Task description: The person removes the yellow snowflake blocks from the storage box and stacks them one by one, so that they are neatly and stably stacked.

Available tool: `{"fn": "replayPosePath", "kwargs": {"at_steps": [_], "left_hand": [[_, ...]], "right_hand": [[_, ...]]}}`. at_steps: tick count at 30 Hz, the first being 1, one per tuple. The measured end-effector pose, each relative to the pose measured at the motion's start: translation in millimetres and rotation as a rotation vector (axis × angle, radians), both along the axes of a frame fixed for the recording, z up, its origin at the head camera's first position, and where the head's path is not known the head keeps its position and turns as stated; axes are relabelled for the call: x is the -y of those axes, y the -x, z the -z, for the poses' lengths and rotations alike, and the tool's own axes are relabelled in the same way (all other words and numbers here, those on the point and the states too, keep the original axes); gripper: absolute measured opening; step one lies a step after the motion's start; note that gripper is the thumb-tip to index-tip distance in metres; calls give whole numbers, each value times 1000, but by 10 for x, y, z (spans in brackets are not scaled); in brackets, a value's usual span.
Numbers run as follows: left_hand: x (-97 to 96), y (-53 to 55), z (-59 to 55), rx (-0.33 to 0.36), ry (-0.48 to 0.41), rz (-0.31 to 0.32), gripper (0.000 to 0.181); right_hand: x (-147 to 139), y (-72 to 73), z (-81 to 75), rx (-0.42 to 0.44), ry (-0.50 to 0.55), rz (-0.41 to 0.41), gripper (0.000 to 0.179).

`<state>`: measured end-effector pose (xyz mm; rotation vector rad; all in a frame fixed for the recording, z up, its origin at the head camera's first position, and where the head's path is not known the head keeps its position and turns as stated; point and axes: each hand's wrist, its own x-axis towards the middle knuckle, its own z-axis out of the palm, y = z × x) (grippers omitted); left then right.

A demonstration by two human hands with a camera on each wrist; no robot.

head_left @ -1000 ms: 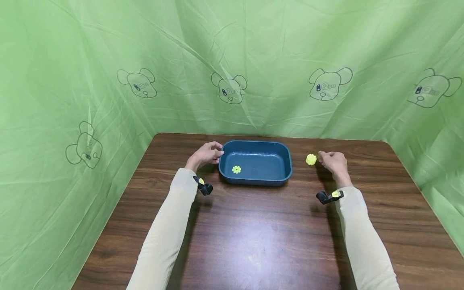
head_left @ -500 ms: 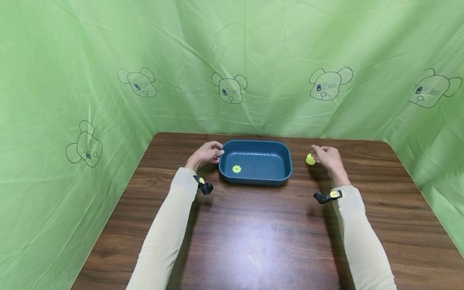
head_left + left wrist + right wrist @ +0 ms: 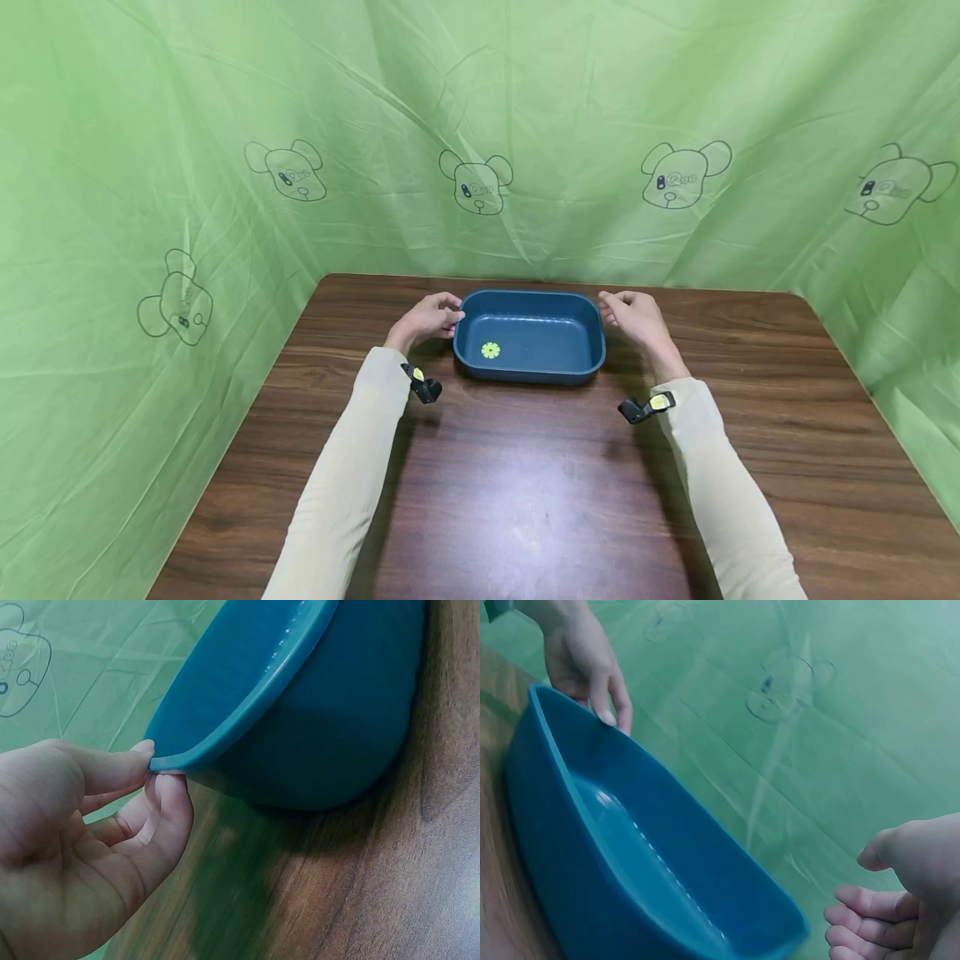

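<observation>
A dark blue rectangular basin (image 3: 528, 377) sits near the table's back edge. My left hand (image 3: 429, 320) pinches its left rim, with thumb over the rim and fingers beneath it, as the left wrist view shows. Inside the basin, toward its left end, lies a small yellow flower-shaped disc (image 3: 491, 350). My right hand (image 3: 636, 319) is beside the right end of the basin, fingertips close to the rim. In the right wrist view this right hand (image 3: 900, 900) has thumb and loosely bent fingers apart, with nothing between them. The yellow ruffled piece seen earlier on the right is hidden now.
The brown wooden table (image 3: 517, 492) extends around the basin. Green cloth (image 3: 390, 108) printed with cartoon animal heads hangs behind and at both sides. A black wrist camera (image 3: 647, 407) is strapped on the right wrist, another black wrist camera (image 3: 422, 384) on the left.
My right hand has moved left, over the spot of the yellow ruffled piece, to the basin's right end. That piece no longer shows. My left hand and the basin have stayed put.
</observation>
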<state>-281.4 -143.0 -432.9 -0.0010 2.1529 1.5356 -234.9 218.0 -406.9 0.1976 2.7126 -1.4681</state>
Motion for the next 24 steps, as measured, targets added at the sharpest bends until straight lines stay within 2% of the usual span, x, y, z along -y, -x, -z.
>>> {"fn": "replayPosePath", "kwargs": {"at_steps": [6,11,16,24], "left_hand": [[5,-12,-13,-11,-10,4,37],[-3,-3,-7,13,-9,-10,39],[-6,4,16,16,-5,-11,39],[8,-14,16,9,-1,-17,35]], "right_hand": [[243,37,-13,-20,-10,-47,49],[415,45,36,19,-26,-111,47],[602,33,107,44,-24,-154,44],[886,45,295,28,-54,-194,36]]}}
